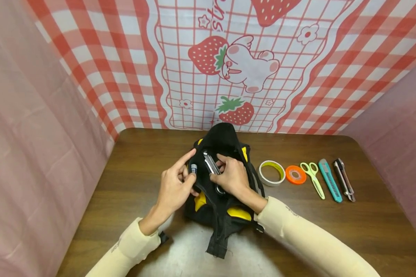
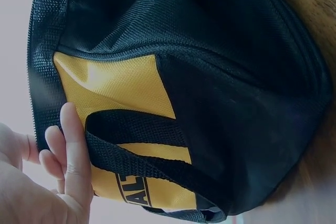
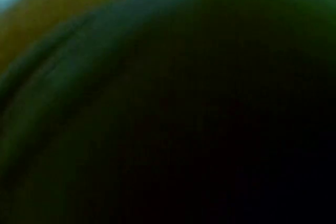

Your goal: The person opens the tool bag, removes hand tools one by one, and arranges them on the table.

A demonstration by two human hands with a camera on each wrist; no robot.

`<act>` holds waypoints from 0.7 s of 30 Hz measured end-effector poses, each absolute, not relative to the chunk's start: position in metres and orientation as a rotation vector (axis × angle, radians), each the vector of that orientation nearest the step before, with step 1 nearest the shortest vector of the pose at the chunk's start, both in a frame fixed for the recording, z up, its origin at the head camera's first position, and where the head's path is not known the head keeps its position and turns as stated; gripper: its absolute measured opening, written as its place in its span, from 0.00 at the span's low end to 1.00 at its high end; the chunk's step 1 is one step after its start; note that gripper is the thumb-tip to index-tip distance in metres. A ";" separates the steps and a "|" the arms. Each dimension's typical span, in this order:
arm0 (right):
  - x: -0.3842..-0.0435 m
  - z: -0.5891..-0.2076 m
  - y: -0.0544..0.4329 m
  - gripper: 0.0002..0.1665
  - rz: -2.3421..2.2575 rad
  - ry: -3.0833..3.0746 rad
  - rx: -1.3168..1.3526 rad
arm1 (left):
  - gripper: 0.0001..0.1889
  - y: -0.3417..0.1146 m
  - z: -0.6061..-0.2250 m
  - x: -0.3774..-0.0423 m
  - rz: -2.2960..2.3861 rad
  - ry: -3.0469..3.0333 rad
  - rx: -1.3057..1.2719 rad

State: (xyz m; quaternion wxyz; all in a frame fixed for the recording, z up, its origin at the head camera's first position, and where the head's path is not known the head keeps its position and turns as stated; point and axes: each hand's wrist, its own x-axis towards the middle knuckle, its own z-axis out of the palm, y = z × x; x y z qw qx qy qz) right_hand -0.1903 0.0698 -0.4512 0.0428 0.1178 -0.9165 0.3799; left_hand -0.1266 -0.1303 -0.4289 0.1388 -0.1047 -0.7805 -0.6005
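A black and yellow tool bag point(image 1: 225, 134) stands open on the table. My left hand point(image 1: 175, 184) holds its left rim, thumb on the inner side and fingers outside, by the yellow panel point(image 2: 121, 80) and black strap point(image 2: 142, 129). A small grey-blue cylinder point(image 1: 193, 168) shows just above that thumb. Inside the opening, my right hand point(image 1: 233, 176) grips a slim silver utility knife point(image 1: 210, 161) by its lower end. Below the thumb lies a round shiny item point(image 1: 220, 189), partly covered by this hand. The right wrist view is dark and blurred.
Right of the bag, a row lies on the wooden table point(image 1: 135, 161): a tape roll point(image 1: 272, 181), an orange tape roll point(image 1: 296, 175), light green scissors point(image 1: 313, 179), a teal cutter point(image 1: 330, 181) and a dark utility knife point(image 1: 343, 177). A patterned cloth point(image 1: 180, 77) hangs behind.
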 end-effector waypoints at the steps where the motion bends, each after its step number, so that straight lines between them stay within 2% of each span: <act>1: -0.189 -0.447 0.071 0.45 1.161 -2.793 0.374 | 0.36 -0.130 -0.428 -0.127 -1.731 -2.262 -0.303; 15: -0.171 -0.404 0.093 0.43 1.206 -2.671 0.384 | 0.35 -0.128 -0.427 -0.122 -1.642 -2.339 -0.327; 21: -0.168 -0.382 0.110 0.43 1.218 -2.594 0.343 | 0.45 -0.127 -0.422 -0.115 -1.478 -2.533 -0.335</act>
